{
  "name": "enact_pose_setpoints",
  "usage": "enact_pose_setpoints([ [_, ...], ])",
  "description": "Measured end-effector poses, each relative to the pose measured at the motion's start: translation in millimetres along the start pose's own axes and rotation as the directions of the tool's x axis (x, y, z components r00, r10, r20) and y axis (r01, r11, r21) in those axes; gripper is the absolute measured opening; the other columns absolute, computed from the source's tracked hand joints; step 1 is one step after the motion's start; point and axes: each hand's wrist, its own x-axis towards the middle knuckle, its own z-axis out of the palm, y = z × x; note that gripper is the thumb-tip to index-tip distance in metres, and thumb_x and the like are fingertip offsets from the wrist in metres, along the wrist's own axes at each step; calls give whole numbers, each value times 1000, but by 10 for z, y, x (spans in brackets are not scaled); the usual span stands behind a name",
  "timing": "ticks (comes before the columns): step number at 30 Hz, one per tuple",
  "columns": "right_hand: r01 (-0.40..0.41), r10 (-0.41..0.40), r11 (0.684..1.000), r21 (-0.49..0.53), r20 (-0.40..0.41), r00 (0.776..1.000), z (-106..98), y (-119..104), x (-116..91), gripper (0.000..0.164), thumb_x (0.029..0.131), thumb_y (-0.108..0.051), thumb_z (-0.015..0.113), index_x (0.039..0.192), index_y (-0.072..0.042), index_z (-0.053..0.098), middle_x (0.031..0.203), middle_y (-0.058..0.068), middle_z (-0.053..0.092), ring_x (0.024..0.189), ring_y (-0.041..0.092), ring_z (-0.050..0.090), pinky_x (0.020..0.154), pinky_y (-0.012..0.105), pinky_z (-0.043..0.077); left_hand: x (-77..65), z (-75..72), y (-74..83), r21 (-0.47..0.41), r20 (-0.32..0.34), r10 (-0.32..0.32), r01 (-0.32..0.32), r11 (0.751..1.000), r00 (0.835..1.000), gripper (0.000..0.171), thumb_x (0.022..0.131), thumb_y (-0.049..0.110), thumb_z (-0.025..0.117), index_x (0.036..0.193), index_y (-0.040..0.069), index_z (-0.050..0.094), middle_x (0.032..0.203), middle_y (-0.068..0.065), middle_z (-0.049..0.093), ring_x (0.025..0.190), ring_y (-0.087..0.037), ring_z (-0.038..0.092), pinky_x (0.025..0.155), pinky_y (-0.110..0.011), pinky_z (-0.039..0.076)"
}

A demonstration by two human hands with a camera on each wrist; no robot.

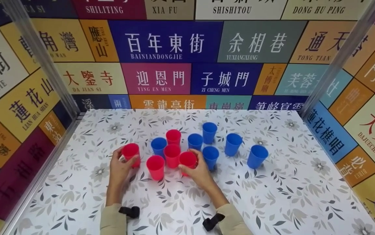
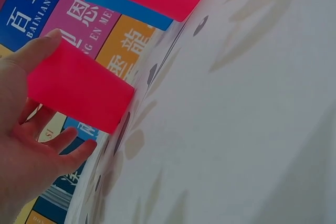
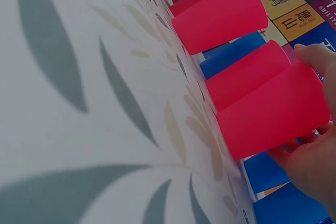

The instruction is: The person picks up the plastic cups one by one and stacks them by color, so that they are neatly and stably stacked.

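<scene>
My left hand [image 1: 119,166] grips the leftmost red plastic cup [image 1: 131,151] between thumb and fingers; the left wrist view shows that cup [image 2: 81,87] with its base at the tabletop. Another red cup [image 1: 187,160] is pinched by the thumb and fingers of my right hand [image 1: 202,171]. In the right wrist view this held cup [image 3: 275,111] stands close beside a further red one [image 3: 249,74]. Between the hands are a front red cup [image 1: 155,168], a middle red cup [image 1: 172,156] and a back red cup [image 1: 173,136]. All stand mouth up.
Several blue cups stand mouth up: one [image 1: 159,147] among the red ones, one [image 1: 210,156] just right of my right hand, others behind and rightward, the farthest right [image 1: 257,156]. A leaf-patterned tabletop [image 1: 161,209] lies under everything, with sign-covered walls [image 1: 161,42] around it.
</scene>
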Motion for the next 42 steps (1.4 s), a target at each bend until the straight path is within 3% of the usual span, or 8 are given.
enact_pose_setpoints([
  [7, -18, 19, 999, 28, -40, 999, 27, 0, 2, 69, 85, -25, 81, 139, -8, 42, 136, 16, 55, 124, 31, 54, 104, 44, 52, 16, 18, 13, -3, -7, -25, 25, 1000, 1000, 71, 90, 15, 76, 149, 16, 37, 146, -9, 47, 132, -24, 47, 103, -31, 50],
  [15, 7, -4, 998, 69, -41, 999, 43, -141, -23, 67, 84, -21, 81, 138, -5, 44, 132, 17, 57, 117, 27, 57, 99, 38, 54, 16, 36, 17, -29, -29, 8, -9, 1000, 1000, 70, 93, 15, 71, 149, 10, 31, 145, -15, 47, 131, -26, 49, 83, -11, 50],
  [19, 18, -15, 997, 70, -38, 999, 33, -247, -42, 68, 84, -22, 81, 139, -6, 44, 134, 16, 56, 121, 28, 55, 102, 42, 53, 16, 12, 36, -33, -22, 17, -18, 999, 1000, 70, 94, 13, 70, 150, 10, 30, 148, -15, 45, 133, -26, 48, 82, -7, 48],
  [23, 43, -41, 996, 74, -33, 999, 3, -363, -78, 68, 84, -22, 81, 139, -6, 45, 135, 15, 57, 122, 29, 55, 101, 44, 53, 20, 6, 33, -38, -1, -4, 4, 999, 1000, 72, 93, 12, 70, 152, 12, 29, 150, -14, 43, 135, -26, 46, 102, -25, 48],
  [26, 66, -63, 995, 77, -38, 997, -31, -445, -111, 68, 83, -22, 82, 139, -6, 46, 133, 13, 59, 121, 29, 56, 100, 46, 52, 17, 8, 19, -37, 18, -14, 14, 999, 1000, 72, 91, 14, 73, 150, 13, 32, 148, -12, 45, 133, -25, 47, 107, -35, 47],
  [35, 166, -164, 984, 57, -45, 985, -113, -650, -159, 65, 82, -19, 82, 138, -7, 52, 128, 11, 64, 111, 24, 60, 92, 30, 53, 22, -8, 7, 4, 75, 14, -14, 1000, 997, 74, 87, 17, 79, 148, 12, 36, 145, -12, 50, 131, -26, 51, 87, -13, 51],
  [38, 180, -178, 982, 58, -38, 983, -115, -691, -174, 63, 82, -17, 83, 137, -8, 53, 127, 11, 64, 108, 23, 61, 90, 29, 53, 19, -17, 7, 36, 108, 16, -20, 999, 994, 73, 87, 16, 79, 146, 11, 36, 143, -13, 52, 129, -26, 53, 90, -15, 52],
  [42, 192, -192, 979, 63, -15, 981, -97, -731, -161, 62, 82, -17, 82, 137, -8, 54, 127, 11, 65, 109, 23, 61, 93, 34, 53, 21, -29, 14, 82, 113, 57, -67, 994, 992, 70, 87, 14, 78, 144, 8, 37, 141, -15, 54, 130, -28, 53, 103, -30, 51],
])
